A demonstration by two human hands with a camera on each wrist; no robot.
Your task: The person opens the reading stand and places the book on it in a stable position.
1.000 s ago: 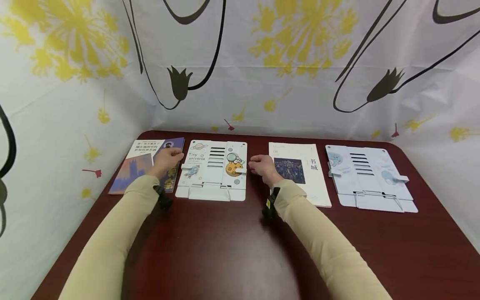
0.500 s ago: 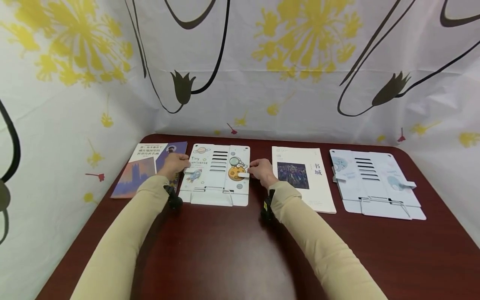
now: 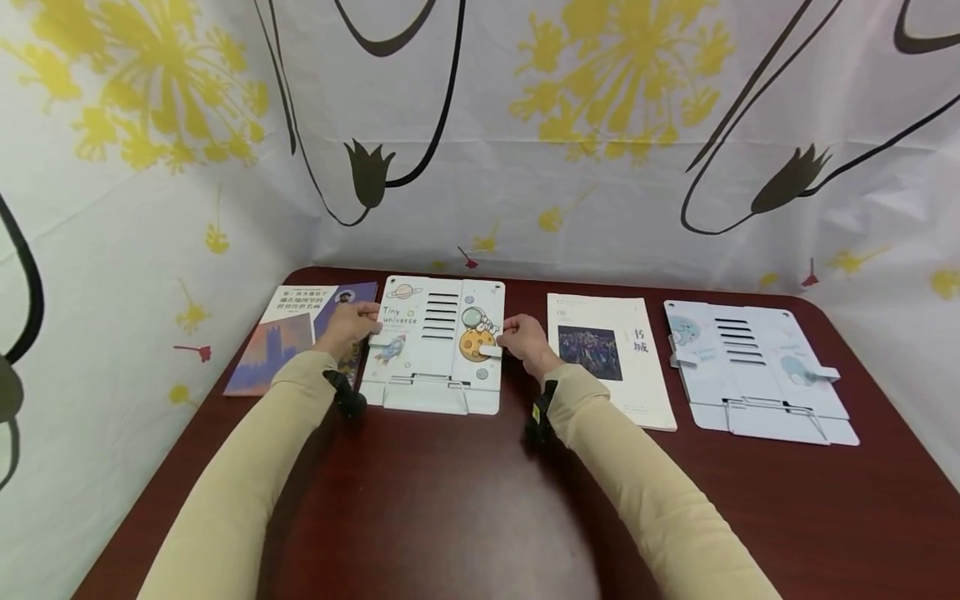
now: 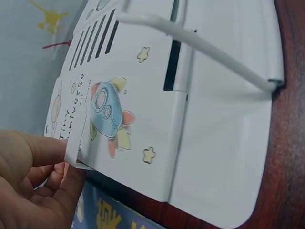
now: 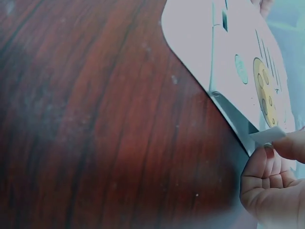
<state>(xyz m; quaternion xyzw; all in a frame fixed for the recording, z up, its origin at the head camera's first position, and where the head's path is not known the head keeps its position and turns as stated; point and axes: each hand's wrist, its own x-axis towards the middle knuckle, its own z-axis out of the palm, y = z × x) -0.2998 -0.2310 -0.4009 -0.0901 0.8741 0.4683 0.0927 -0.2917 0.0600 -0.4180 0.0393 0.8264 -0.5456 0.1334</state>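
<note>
Beige sleeves extend forward over a red-brown table, the forearms converging on a white "Tiny universe" book stand. The stand lies near the table's far edge, between a purple-and-orange illustrated book and a cream-covered book; a second white book stand lies farther right.

Left hand: partly over the illustrated book, thumb above and fingers curled beneath, pinching the stand at its left page clip. Right hand: thumb and fingertips pinch the stand's opposite side at the right page clip. In the right wrist view a gap separates the upper panel from the base below; in the left wrist view a white wire support crosses the front.

Compared with half a second earlier, the panel's top edge sits higher, the grip alike. One second earlier, the right hand was apart from the stand, just beside its edge.
</note>
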